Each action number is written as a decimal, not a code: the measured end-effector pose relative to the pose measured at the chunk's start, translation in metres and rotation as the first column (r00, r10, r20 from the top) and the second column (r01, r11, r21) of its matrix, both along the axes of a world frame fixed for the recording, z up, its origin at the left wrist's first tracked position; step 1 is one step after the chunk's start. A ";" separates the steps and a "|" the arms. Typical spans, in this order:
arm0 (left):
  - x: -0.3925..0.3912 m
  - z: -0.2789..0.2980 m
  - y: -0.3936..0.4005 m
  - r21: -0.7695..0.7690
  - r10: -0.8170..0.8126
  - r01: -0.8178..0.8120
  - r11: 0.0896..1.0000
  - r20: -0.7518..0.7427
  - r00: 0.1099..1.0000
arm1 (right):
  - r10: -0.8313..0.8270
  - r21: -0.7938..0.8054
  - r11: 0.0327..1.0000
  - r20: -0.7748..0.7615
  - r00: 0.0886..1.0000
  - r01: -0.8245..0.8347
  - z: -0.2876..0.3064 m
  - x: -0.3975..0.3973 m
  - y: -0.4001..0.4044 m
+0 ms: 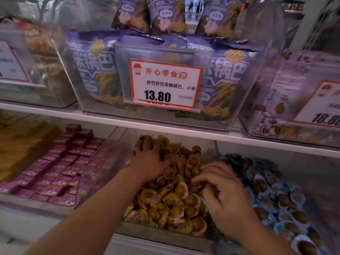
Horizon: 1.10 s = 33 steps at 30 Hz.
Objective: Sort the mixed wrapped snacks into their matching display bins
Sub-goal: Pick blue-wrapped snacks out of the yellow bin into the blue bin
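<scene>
A clear bin (161, 234) on the lower shelf holds a heap of yellow-wrapped round snacks (174, 203). To its right lies a pile of blue-wrapped snacks (276, 196) of the same shape. My left hand (152, 159) reaches deep into the back of the yellow heap, fingers spread and pressed on the snacks. My right hand (226, 192) lies over the right side of the yellow heap at its border with the blue pile, fingers curled down among the wrappers. What the fingers hold is hidden.
Purple boxed snacks (60, 162) fill the bin to the left. The upper shelf (165, 126) carries clear bins of purple rice-cracker bags (95, 67) with a 13.80 price tag (163, 83), overhanging the lower bins. Another bin (294, 100) stands at the upper right.
</scene>
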<state>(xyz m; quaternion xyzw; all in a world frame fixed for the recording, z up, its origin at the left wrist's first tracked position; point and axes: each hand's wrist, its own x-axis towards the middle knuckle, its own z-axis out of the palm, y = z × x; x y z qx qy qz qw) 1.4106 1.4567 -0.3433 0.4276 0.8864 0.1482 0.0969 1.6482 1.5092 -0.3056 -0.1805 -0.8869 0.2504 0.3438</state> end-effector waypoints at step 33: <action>0.002 -0.011 0.037 -0.096 0.299 -0.287 0.953 0.151 0.942 | 0.001 -0.035 0.999 -0.011 1.000 -0.001 0.002 0.000 0.000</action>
